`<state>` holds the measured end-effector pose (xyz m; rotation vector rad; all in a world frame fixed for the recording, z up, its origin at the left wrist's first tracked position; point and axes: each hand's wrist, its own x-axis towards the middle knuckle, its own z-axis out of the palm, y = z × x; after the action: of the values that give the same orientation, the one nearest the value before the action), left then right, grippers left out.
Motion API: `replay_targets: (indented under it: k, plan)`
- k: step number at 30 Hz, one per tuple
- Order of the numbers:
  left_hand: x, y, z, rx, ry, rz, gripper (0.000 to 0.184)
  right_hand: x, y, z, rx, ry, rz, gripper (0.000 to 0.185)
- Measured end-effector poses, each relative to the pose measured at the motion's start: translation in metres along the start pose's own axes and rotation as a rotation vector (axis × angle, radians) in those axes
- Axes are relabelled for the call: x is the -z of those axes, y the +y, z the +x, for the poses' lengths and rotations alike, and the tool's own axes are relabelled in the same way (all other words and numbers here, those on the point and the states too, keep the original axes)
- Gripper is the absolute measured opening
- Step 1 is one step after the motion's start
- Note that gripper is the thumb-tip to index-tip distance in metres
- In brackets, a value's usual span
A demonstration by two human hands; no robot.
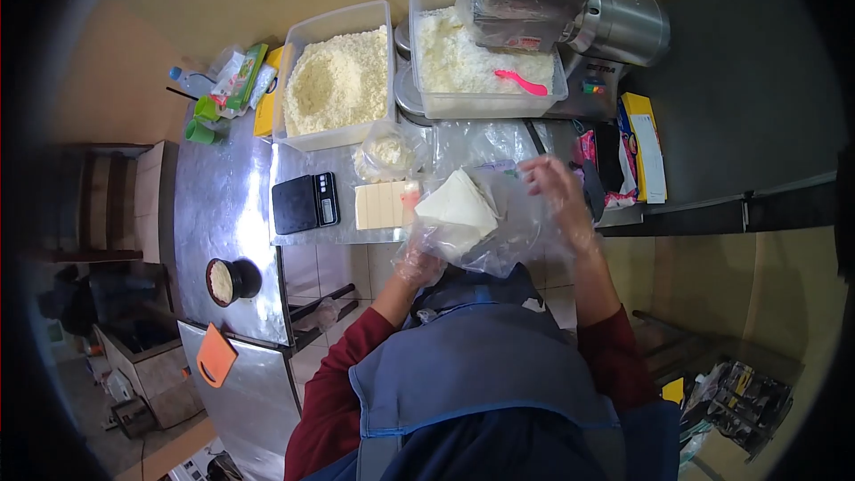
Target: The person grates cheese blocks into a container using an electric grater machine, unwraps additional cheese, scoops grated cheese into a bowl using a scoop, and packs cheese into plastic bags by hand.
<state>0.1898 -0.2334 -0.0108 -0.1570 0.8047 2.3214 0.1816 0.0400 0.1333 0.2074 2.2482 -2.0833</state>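
A white, wedge-shaped block that looks like cheese (459, 207) lies in a clear plastic bag (512, 223) at the table's front edge. My left hand (419, 264), in a thin clear glove, grips the bag's near left side; its fingertips are partly hidden by the plastic. To the right, my right hand (558, 196), also gloved, is raised beside the bag with its fingers apart and slightly bent. Left of the bag sits a pale block cut into slices (380, 206). Behind that is a knotted bag of white crumbs (389, 158).
Two clear tubs, a left one (278, 107) and a right one (490, 107), hold white gratings; a pink scoop (521, 83) lies in the right one. A grating machine (570, 13) stands behind. A black scale (305, 203), a dark bowl (212, 285) and an orange board (215, 356) are leftward.
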Motion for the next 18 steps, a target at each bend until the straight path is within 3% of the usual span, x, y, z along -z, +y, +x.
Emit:
replay_targets:
  k: [4,7,9,12,15,17,18]
  plan:
    - [-0.022,0.016,-0.011,0.073,0.056,-0.005,0.052,0.004,0.059,0.008,0.007,0.008,-0.102,0.038]
    - [-0.020,0.014,-0.008,0.097,0.055,-0.216,0.052,0.007,0.070,-0.009,0.210,-0.258,-0.055,0.052]
    - [-0.021,0.013,-0.013,0.071,0.028,-0.203,0.053,-0.013,-0.009,-0.030,-0.449,-0.246,0.057,0.038]
    - [-0.010,0.005,-0.016,0.037,0.044,-0.114,0.054,-0.003,0.035,-0.033,-0.317,-0.326,0.088,0.029]
    - [0.024,-0.013,-0.013,0.042,0.053,0.081,0.049,-0.013,0.020,-0.042,-0.345,-0.307,0.324,0.023]
    - [0.021,-0.016,-0.014,0.063,0.021,0.202,0.044,-0.033,0.015,-0.047,-0.305,-0.280,0.371,0.023]
    - [0.000,-0.015,-0.012,0.055,0.108,0.297,0.041,-0.044,0.011,-0.049,-0.266,-0.256,0.417,0.022]
